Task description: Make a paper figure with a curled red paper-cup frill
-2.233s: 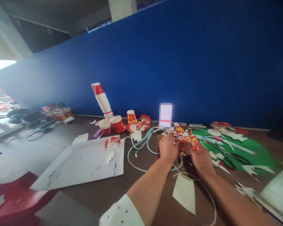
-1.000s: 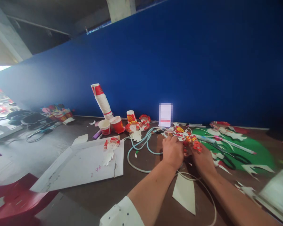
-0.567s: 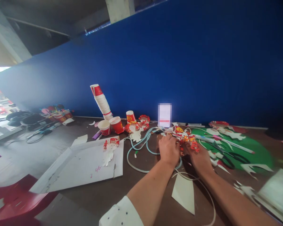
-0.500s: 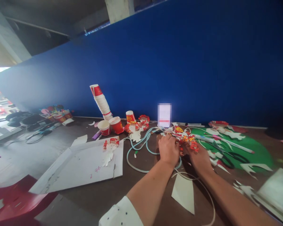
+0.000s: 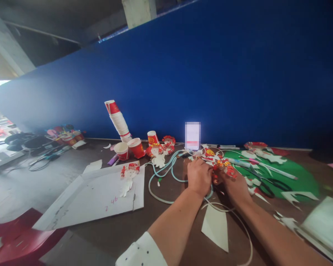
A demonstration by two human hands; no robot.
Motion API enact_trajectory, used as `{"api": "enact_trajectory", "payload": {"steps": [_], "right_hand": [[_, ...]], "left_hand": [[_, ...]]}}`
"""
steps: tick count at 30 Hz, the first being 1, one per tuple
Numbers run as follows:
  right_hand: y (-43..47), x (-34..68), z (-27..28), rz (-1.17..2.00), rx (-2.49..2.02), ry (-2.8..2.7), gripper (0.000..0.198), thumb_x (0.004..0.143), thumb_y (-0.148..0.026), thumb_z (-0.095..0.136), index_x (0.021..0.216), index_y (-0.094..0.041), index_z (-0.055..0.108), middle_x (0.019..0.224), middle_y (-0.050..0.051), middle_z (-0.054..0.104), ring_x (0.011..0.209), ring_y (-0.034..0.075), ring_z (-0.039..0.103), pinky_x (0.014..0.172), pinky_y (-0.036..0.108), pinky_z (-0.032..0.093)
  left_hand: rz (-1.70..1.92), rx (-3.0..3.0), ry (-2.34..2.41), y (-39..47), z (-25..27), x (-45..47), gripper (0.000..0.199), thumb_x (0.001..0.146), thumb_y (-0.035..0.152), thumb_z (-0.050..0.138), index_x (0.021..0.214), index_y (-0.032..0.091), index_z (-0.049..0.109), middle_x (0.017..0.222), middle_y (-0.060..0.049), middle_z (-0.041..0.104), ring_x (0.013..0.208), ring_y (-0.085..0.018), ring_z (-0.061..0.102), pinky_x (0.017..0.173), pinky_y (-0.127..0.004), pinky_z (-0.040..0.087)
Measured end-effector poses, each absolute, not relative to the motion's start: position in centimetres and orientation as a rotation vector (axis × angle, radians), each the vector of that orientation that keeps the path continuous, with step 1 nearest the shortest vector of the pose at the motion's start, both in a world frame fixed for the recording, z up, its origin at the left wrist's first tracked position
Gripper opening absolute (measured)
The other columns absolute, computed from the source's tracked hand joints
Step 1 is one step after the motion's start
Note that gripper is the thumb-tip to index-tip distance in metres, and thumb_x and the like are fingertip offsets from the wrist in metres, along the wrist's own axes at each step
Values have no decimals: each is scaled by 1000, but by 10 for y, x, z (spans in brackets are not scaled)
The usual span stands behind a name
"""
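Between my two hands is a cut paper cup [image 5: 222,166] with curled red, yellow and white strips. My left hand [image 5: 198,176] is closed at its left side, the fingertips hidden behind the knuckles. On the other side my right hand [image 5: 235,186] curls round it from below, its fingers partly covered by the strips. A looped pale cable [image 5: 164,201] runs under and beside my left wrist. Just right of my right hand, dark-handled scissors [image 5: 266,186] lie on a green sheet [image 5: 296,177] with white paper scraps.
A leaning stack of paper cups [image 5: 118,123] stands at the blue partition [image 5: 224,74], near two upright cups [image 5: 137,147]. White board [image 5: 94,201] at left carries another cut cup [image 5: 129,177]. Markers [image 5: 274,171] lie on the right. A pale paper piece [image 5: 215,229] rests between my forearms.
The curled red strips at my right hand have shifted slightly. Both hands stay in nearly the same place, and the view has moved a little.
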State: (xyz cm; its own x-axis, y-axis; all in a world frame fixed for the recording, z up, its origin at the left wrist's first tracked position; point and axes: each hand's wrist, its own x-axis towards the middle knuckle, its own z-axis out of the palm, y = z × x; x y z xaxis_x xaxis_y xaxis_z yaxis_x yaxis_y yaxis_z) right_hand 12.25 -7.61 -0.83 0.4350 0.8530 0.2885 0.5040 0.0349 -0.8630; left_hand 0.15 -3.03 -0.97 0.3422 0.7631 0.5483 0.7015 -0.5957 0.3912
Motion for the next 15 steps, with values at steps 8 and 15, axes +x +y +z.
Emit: {"api": "enact_trajectory", "payload": {"steps": [8,15], "right_hand": [[-77,123,-7,504,-1632,-1107,21,71,-40,52,68,-20,57,66,7,63,63,22,56,57,33,43],[-74,123,-6,468,-1618,-1164,21,71,-41,53,66,-21,58,70,6,63,67,22,57,65,35,43]], "left_hand": [[1025,2516,1328,-31,-8,4,15,83,30,59,84,23,72,88,-4,65,90,-21,55,79,-33,41],[1061,2389,1384,-31,-8,4,9,81,25,61,81,22,70,85,-3,65,89,-19,57,80,-31,44]]}}
